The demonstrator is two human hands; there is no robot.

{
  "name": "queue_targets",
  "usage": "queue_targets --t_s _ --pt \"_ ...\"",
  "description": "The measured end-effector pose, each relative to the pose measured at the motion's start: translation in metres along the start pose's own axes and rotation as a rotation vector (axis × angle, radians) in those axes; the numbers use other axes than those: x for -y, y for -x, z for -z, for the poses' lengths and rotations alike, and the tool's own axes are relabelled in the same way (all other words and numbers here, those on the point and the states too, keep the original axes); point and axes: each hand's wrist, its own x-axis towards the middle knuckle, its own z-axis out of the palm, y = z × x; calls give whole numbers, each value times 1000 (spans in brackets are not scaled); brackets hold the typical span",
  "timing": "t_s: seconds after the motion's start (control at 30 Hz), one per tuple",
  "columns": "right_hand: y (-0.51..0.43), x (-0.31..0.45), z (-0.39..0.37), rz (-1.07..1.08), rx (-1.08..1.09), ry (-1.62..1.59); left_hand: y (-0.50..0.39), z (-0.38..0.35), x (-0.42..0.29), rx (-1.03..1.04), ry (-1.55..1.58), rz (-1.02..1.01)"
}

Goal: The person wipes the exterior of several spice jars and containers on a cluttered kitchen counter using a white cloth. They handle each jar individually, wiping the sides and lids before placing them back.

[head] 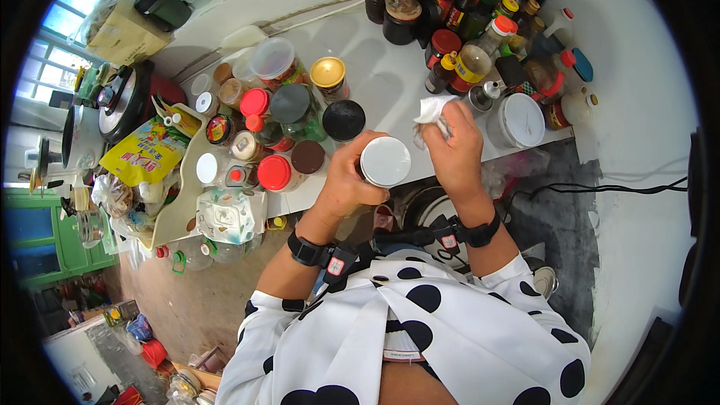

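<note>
My left hand (351, 171) is wrapped around a jar with a white lid (386, 161), held upright over the front edge of the white counter (388, 79). Its body is mostly hidden beneath the lid and my fingers. In my right hand (458, 149) is a crumpled white tissue or cloth (433, 115), pinched between thumb and fingers, apart from the jar. Just beyond my left hand stands a black-lidded jar (343, 120). A brown-lidded jar (307, 157) and a red-lidded jar (274, 172) are close on its left.
Several more jars, among them a gold-lidded can (328, 72), crowd the counter's left half. Sauce bottles and a white tub (516, 121) fill the right. A cream tray (174, 197) and wet-wipe pack (232, 215) sit left; a pressure cooker (126, 101) is behind. Black cables (613, 187) cross at right.
</note>
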Motion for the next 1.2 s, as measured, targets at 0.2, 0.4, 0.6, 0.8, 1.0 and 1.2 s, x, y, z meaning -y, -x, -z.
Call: queue_targets --t_s 0.2,0.4,0.6,0.8,1.0,1.2 --pt "11 26 12 212 396 -275 -5 5 8 -84 73 135" --pt "9 18 20 195 496 -247 -2 10 10 -7 100 175" --pt "9 12 16 493 526 -180 0 9 9 20 90 184" --pt "0 16 20 544 360 -111 4 13 7 84 116 173" --pt "12 17 20 712 472 -15 0 12 -5 -1 218 149" --pt "14 12 27 287 167 -300 1 19 -22 -29 6 4"
